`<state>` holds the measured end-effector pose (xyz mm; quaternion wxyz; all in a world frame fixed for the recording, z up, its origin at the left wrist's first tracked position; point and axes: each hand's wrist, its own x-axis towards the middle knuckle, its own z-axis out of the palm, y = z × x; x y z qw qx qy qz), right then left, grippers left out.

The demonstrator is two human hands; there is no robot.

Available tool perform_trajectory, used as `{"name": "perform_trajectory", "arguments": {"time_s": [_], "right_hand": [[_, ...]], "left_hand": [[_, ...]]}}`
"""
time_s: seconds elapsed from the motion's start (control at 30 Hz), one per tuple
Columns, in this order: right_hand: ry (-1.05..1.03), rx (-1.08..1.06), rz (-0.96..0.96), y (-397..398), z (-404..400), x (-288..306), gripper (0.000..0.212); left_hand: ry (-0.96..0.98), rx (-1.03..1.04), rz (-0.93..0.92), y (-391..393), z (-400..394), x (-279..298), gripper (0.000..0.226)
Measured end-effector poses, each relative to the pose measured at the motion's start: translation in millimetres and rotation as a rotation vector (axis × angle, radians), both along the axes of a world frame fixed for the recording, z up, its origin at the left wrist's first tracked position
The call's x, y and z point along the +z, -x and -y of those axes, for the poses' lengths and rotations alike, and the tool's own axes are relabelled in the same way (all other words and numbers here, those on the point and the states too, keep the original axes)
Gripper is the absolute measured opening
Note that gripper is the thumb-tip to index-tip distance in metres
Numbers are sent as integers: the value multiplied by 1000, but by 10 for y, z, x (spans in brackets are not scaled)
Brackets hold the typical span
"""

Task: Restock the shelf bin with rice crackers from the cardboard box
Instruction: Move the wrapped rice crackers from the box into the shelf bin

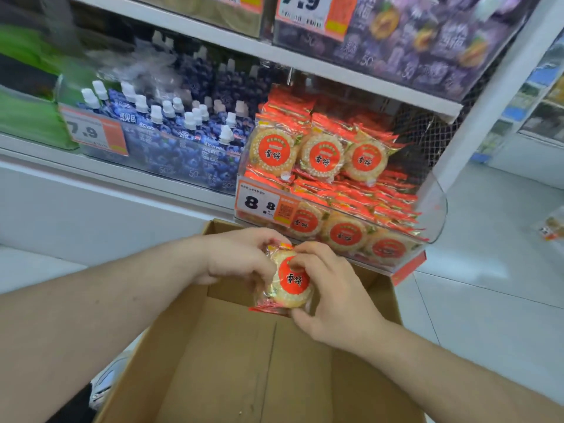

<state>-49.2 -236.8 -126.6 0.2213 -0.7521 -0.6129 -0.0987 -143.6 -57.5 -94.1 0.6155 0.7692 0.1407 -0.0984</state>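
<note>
A rice cracker pack [289, 281], round and pale with a red label and red crimped ends, is held over the open cardboard box [232, 361]. My left hand [241, 254] grips its upper left side; my right hand [332, 297] pinches its right edge, thumb below and fingers on the label. Just beyond, the clear shelf bin [433, 215] with an 8.8 price tag holds several of the same packs, some upright at the back, others stacked in front. The box's visible floor is bare brown card.
Left of the bin stands a clear bin of blue spouted pouches [183, 132] with a 7.9 tag. A white shelf board [305, 62] runs above, with purple packs on it. White floor tiles [488, 285] lie to the right; a shoe [106, 383] shows left of the box.
</note>
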Motion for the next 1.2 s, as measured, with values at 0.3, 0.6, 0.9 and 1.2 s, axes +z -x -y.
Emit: {"name": "perform_trajectory", "arguments": {"time_s": [0.3, 0.6, 0.9, 1.2], "right_hand": [[-282, -131, -305, -132, 156, 462, 49], [-2, -223, -165, -250, 223, 648, 68], [-150, -476, -152, -823, 208, 1277, 51], [-15, -647, -122, -1526, -238, 1218, 52]], "left_hand": [[-177, 29, 303, -115, 91, 144, 65], [-483, -49, 502, -195, 290, 341, 90], [-523, 349, 694, -447, 107, 451, 81], [-668, 759, 514, -588, -352, 286, 66]]}}
